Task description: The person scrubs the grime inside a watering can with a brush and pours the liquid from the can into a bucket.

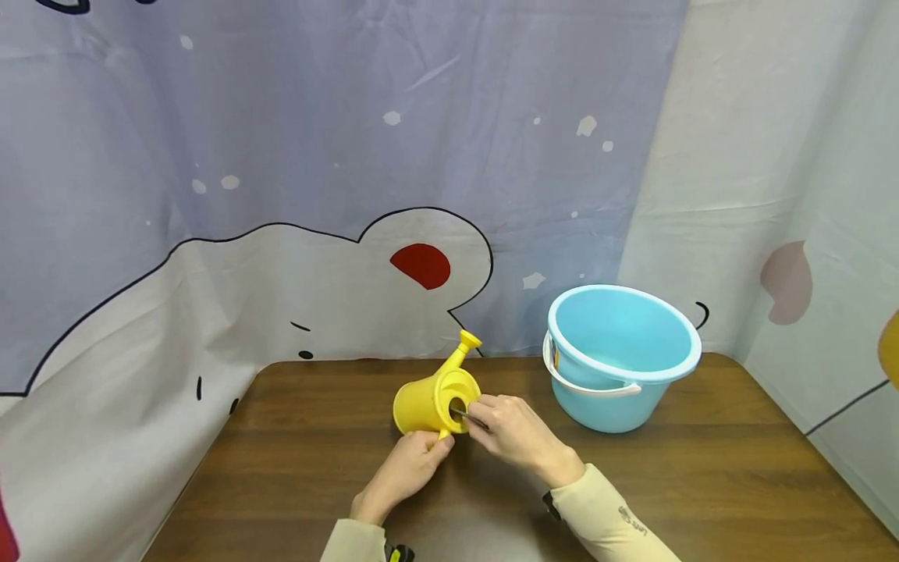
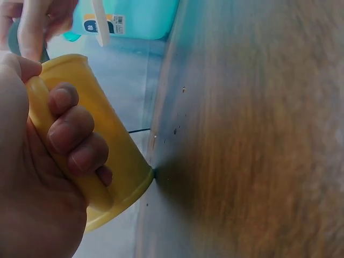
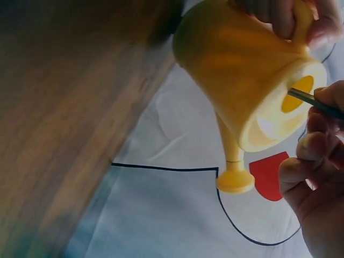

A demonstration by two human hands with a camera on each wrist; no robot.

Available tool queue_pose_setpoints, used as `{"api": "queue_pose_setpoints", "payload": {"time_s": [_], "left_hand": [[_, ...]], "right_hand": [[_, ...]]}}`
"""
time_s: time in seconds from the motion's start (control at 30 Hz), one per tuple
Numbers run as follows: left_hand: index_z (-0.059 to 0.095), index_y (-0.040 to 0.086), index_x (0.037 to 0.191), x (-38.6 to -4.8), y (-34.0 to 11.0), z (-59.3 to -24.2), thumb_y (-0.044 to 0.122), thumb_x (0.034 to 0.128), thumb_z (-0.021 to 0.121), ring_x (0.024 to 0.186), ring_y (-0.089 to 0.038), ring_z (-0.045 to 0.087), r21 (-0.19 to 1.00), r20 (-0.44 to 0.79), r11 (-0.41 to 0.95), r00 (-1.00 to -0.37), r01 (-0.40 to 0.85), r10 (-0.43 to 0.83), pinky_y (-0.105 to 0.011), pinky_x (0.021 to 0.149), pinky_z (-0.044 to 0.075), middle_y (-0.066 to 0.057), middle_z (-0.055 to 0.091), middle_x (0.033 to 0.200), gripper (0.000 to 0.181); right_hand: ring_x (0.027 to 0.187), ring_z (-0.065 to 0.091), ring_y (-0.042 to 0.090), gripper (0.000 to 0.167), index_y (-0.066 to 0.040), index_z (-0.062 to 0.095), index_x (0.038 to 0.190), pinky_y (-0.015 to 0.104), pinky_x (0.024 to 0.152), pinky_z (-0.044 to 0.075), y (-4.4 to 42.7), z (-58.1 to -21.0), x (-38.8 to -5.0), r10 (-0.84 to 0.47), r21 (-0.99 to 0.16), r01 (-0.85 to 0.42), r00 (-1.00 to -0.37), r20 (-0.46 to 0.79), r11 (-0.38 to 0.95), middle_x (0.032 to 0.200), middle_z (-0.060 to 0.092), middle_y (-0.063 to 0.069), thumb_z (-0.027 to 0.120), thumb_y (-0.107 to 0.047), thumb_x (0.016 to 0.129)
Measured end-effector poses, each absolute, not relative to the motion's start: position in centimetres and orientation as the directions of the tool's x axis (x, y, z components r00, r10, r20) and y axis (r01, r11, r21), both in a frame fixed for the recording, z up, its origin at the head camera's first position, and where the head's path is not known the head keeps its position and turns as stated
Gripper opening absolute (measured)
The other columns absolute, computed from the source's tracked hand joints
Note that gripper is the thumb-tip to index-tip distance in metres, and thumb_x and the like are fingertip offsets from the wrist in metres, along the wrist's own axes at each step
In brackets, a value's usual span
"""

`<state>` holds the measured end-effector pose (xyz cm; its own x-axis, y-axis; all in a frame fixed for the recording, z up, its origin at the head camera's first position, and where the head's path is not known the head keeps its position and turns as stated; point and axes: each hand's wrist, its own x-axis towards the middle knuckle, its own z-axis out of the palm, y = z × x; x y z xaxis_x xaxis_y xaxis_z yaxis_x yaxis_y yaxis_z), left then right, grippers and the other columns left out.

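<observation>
Left hand [image 1: 413, 466] of the person is closed around the handle [image 2: 39, 99] of a yellow watering can [image 1: 416, 404]; in the left wrist view, its fingers [image 2: 74, 128] are curled over the handle and lie near the wall of the can. Right hand [image 1: 518, 433] has thumb and forefinger brought together, and between them it pinches a thin dark stick-like tool [image 3: 306, 98]. Its other fingers are bent toward the palm. The end of this tool is at the round opening [image 3: 299, 94] of the can; how deep it goes inside, one cannot tell.

The watering can is in front of the person, over the far part of the brown wooden table [image 1: 295, 445]. It is tilted, with the opening turned toward the right hand and the spout [image 1: 460, 351] directed up. Whether its base touches the table is not clear.

To the right of the can, apart from it, a light blue bucket [image 1: 607, 410] stands upright, its white handle [image 1: 586, 388] hanging down in front. Behind the table there is a printed cloth [image 1: 337, 133].
</observation>
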<state>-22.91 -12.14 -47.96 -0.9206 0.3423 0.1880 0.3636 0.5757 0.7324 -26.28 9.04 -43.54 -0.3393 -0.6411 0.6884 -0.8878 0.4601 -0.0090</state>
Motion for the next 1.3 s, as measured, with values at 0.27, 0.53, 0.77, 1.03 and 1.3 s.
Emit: {"api": "queue_pose_setpoints", "payload": {"time_s": [0.27, 0.53, 0.77, 1.03, 1.3], "left_hand": [[0.039, 0.017, 0.058, -22.9, -11.8, -48.2, 0.029, 0.1007, 0.052, 0.047, -0.003, 0.025, 0.695, 0.205, 0.609, -0.917, 0.382, 0.341, -0.022, 0.045, 0.024, 0.013, 0.03, 0.053, 0.046], [0.038, 0.018, 0.058, -22.9, -12.2, -48.1, 0.034, 0.1002, 0.051, 0.047, -0.003, 0.024, 0.69, 0.209, 0.619, -0.923, 0.374, 0.324, -0.022, 0.046, 0.024, 0.013, 0.029, 0.052, 0.047], [0.039, 0.017, 0.059, -23.0, -12.0, -48.2, 0.034, 0.1005, 0.052, 0.045, -0.001, 0.024, 0.704, 0.207, 0.599, -0.918, 0.38, 0.339, -0.022, 0.044, 0.023, 0.012, 0.031, 0.052, 0.047], [0.038, 0.017, 0.058, -23.1, -11.7, -48.2, 0.024, 0.1005, 0.053, 0.045, -0.002, 0.023, 0.704, 0.203, 0.6, -0.917, 0.38, 0.342, -0.022, 0.044, 0.022, 0.012, 0.03, 0.052, 0.045], [0.038, 0.017, 0.058, -23.1, -11.7, -48.4, 0.03, 0.1002, 0.052, 0.046, -0.002, 0.024, 0.694, 0.217, 0.604, -0.913, 0.392, 0.345, -0.021, 0.045, 0.023, 0.013, 0.03, 0.052, 0.046]], "right_hand": [[0.055, 0.039, 0.005, 0.026, -0.015, 0.052, 0.072, 0.021, 0.05, 0.036, 9.2, -44.0, -26.6, -0.613, -0.029, -0.861, -0.385, 0.69, 0.507, 0.069, 0.045, -0.009, 0.075, -0.008, 0.082], [0.054, 0.032, 0.001, 0.029, -0.017, 0.046, 0.068, 0.016, 0.048, 0.028, 9.1, -42.7, -26.3, -0.613, -0.018, -0.89, -0.327, 0.719, 0.455, 0.065, 0.039, -0.01, 0.071, -0.006, 0.079], [0.054, 0.027, -0.002, 0.025, -0.018, 0.047, 0.068, 0.014, 0.048, 0.024, 9.6, -41.3, -25.7, -0.618, 0.032, -0.906, -0.261, 0.742, 0.422, 0.064, 0.035, -0.012, 0.068, -0.005, 0.073], [0.054, 0.026, -0.003, 0.026, -0.018, 0.046, 0.068, 0.013, 0.048, 0.023, 9.8, -41.3, -25.5, -0.622, 0.021, -0.904, -0.276, 0.732, 0.426, 0.064, 0.035, -0.012, 0.068, -0.005, 0.074], [0.054, 0.032, 0.001, 0.027, -0.016, 0.049, 0.07, 0.016, 0.048, 0.029, 9.5, -42.5, -25.8, -0.624, -0.011, -0.892, -0.325, 0.711, 0.452, 0.066, 0.041, -0.01, 0.072, -0.006, 0.079]]}}
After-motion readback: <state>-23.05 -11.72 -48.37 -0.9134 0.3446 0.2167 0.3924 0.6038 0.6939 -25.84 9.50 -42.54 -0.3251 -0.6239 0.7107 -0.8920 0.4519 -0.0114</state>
